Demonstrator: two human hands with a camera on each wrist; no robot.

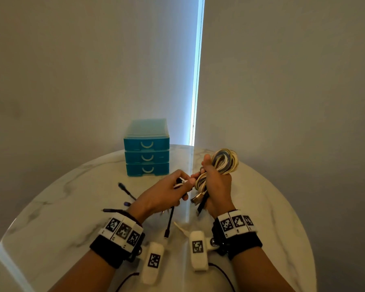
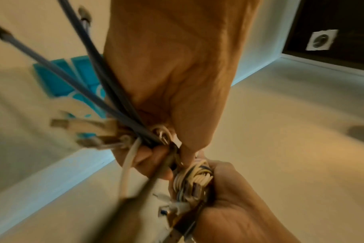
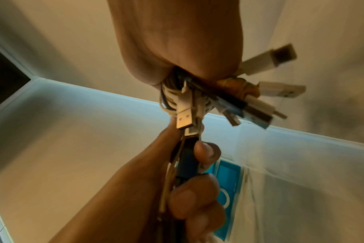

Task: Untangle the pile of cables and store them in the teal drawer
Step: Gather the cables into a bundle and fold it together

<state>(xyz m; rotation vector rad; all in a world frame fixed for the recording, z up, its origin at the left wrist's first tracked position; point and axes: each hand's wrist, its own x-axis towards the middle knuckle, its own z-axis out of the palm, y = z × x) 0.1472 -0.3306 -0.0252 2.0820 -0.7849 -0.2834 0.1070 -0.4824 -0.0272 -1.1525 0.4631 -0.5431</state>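
Note:
My right hand [image 1: 216, 184] grips a coiled bundle of white, cream and blue cables [image 1: 226, 160] above the round marble table [image 1: 61, 207]. USB plugs [image 3: 280, 92] stick out below its fist. My left hand [image 1: 167, 193] pinches loose cable ends [image 1: 180, 183] right next to the bundle, with dark cables [image 2: 98, 78] trailing from it toward the table. The teal drawer unit [image 1: 147, 150] stands at the table's far side with its three drawers closed, behind both hands.
Dark cable ends [image 1: 124, 189] stick out past my left wrist over the table. A black cord [image 1: 221, 272] runs near the front edge. A wall and a lit window gap [image 1: 196, 81] stand behind the table.

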